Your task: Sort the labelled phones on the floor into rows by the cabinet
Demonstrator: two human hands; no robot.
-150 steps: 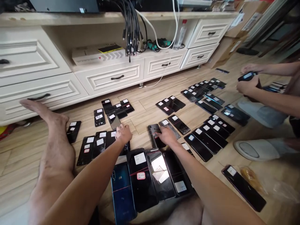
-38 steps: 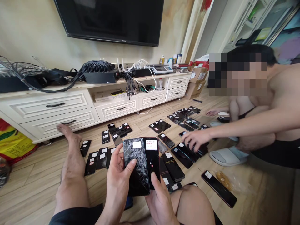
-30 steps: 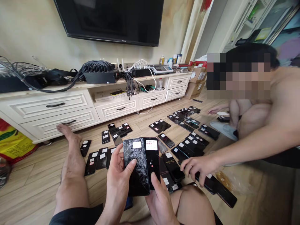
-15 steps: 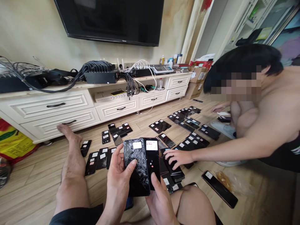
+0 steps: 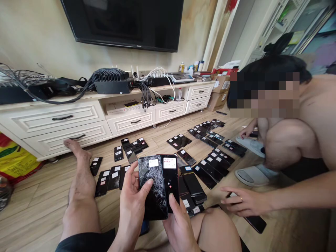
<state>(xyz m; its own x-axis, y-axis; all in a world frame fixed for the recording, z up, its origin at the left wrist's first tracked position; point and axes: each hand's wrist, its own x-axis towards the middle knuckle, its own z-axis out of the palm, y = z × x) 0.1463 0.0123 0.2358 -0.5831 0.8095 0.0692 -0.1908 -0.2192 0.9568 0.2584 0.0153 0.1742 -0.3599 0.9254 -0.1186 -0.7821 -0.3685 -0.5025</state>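
Note:
My left hand (image 5: 131,199) grips a black smartphone with a shattered screen (image 5: 153,190), which carries a white label near its top. My right hand (image 5: 178,224) holds a second black phone (image 5: 170,178) with a white label, its edge tucked behind the cracked one. Below them, several labelled phones lie in rows on the wood floor (image 5: 212,168), and a small stack (image 5: 191,183) sits just past my hands. A co-worker's hand (image 5: 244,201) is over a dark phone (image 5: 256,224) at the lower right.
My bare leg (image 5: 81,189) stretches toward a cream drawer cabinet (image 5: 60,119), which holds a multi-port hub with bundled black cables (image 5: 112,85). A wall-mounted TV (image 5: 123,24) hangs above. The co-worker crouches at the right, wearing slides (image 5: 252,176). Cardboard boxes (image 5: 219,91) stand at the back.
My hands and their phones stay in place. The co-worker's hand has moved from the phones at the middle to the lower right, and the co-worker's body has shifted lower.

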